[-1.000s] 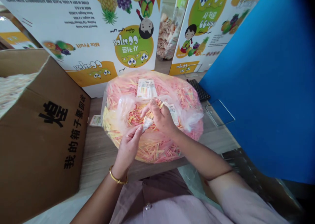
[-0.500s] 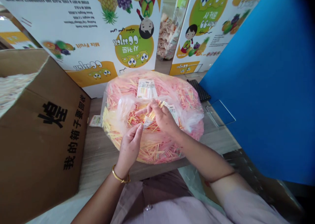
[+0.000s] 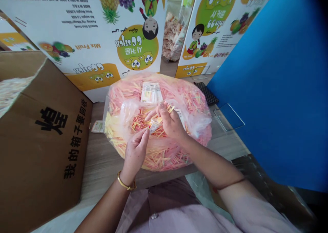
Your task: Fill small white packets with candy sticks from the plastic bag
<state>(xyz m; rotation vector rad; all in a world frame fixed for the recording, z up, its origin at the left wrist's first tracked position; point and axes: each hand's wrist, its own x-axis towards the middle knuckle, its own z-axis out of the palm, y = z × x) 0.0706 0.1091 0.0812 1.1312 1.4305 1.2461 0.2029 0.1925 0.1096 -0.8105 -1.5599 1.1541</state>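
Head-worn view, close, facing forward and down

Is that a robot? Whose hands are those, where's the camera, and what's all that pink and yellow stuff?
No robot here: these are a person's own bare hands. The camera is worn on their head, looking forward and down.

On the table sits a big see-through bag full of thin sticks, mostly pink and yellow. Some white packets lie on top. A brown box stands on the left, and a printed white box behind.

The left hand pinches a small packet. The right hand holds yellow sticks, partly hidden by its fingers.
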